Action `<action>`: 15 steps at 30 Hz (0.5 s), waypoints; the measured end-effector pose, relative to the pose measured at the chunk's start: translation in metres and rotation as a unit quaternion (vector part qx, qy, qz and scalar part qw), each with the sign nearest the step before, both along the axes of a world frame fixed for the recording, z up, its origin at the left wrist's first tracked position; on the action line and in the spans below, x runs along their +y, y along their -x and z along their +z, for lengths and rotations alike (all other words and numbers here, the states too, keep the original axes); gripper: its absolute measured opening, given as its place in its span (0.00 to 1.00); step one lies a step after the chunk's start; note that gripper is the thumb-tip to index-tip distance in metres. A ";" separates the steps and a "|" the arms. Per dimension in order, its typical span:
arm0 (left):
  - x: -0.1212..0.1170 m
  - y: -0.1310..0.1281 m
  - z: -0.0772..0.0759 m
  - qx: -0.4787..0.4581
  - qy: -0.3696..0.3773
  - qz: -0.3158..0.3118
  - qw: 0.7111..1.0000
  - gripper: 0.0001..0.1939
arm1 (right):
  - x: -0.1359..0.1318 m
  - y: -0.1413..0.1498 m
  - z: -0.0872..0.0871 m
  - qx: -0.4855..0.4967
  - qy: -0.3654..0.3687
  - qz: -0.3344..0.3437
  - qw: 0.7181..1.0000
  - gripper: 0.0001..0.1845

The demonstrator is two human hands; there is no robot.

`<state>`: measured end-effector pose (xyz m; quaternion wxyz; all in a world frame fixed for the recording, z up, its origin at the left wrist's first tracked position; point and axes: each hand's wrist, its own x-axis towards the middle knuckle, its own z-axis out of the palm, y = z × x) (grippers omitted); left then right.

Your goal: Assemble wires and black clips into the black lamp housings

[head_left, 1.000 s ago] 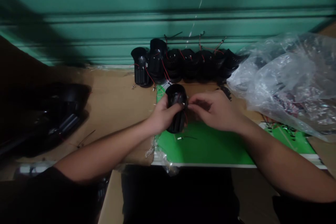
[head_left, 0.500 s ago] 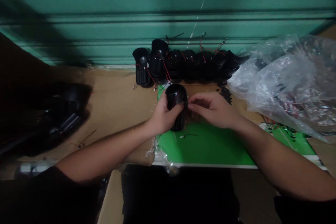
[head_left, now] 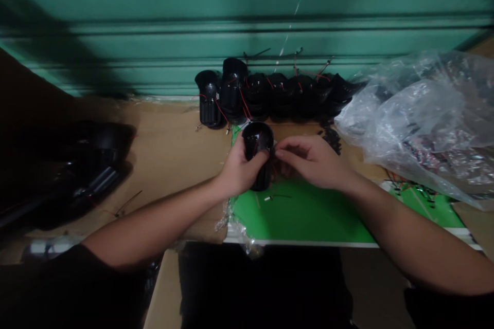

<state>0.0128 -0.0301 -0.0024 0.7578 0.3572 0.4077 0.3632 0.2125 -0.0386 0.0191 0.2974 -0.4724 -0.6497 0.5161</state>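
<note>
On my feed, my left hand (head_left: 242, 164) wraps around a black cylindrical housing (head_left: 258, 141), the fingers clenched on its side and holding it upright, just above a green board (head_left: 304, 213). A thin red wire (head_left: 257, 144) runs across the housing's domed top. My right hand (head_left: 312, 162) sits just beside the housing, with the thumb and right fingers (head_left: 283, 153) drawn together at its upper edge. From this view I can't tell whether they are gripping a wire or only touching the housing.

Beyond my hands, a row of matching black housings (head_left: 270, 95) stands on the cardboard-covered counter (head_left: 165, 133), close against a green corrugated shutter (head_left: 247, 10), with red wires trailing from them. Black cable ties (head_left: 272, 54) poke up behind the row. A short wire piece (head_left: 276, 197) lies on the green board just below the held housing. To the right, a clear plastic bag (head_left: 417, 123) is heaped on the counter, with coloured wires showing through it. To the left, a shadowed heap of black parts (head_left: 77, 175) sits near a loose cable tie (head_left: 128, 203).
</note>
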 end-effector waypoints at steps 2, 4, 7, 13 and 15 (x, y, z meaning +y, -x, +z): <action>0.000 0.000 0.000 0.029 -0.048 0.005 0.998 0.35 | 0.000 0.000 0.001 -0.013 -0.009 -0.003 1.000 0.13; -0.001 -0.001 0.000 0.043 -0.062 -0.001 0.997 0.35 | 0.000 0.000 0.001 -0.023 -0.017 -0.005 1.000 0.13; -0.001 -0.001 0.000 0.056 -0.069 0.002 0.996 0.34 | 0.001 0.001 0.000 -0.021 -0.011 -0.006 1.000 0.15; 0.002 -0.001 0.002 0.047 -0.054 0.005 0.997 0.31 | 0.002 0.002 -0.003 0.019 0.016 -0.016 1.000 0.19; 0.003 0.000 0.003 0.029 -0.034 -0.014 0.999 0.30 | 0.003 0.003 -0.004 0.050 0.042 -0.014 0.998 0.20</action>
